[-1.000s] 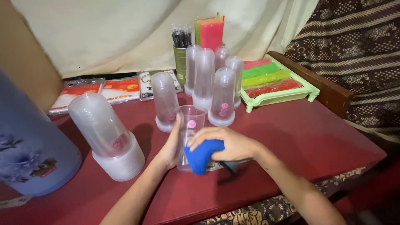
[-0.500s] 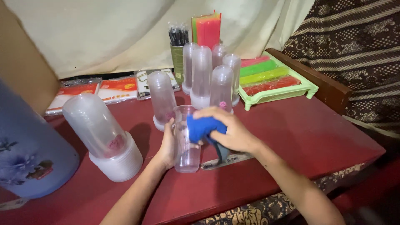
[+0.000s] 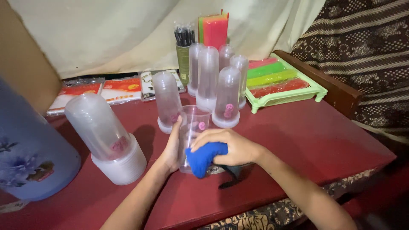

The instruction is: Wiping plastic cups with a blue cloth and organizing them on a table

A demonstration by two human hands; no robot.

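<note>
- The left hand (image 3: 174, 147) grips the clear cup (image 3: 192, 136), upright on the red counter (image 3: 306, 140), near its front edge.
- The right hand (image 3: 232, 147) is closed around a blue cloth (image 3: 204, 156), pressed against the cup's lower side.
- Half a second ago the cloth was up at the rim; it has slid down, so the wiping seems to run along the outer wall, though contact is partly hidden.
- Stacked cups (image 3: 106, 132) stand just left.

Both forearms are bare, without sleeves, rings or watch.
</note>
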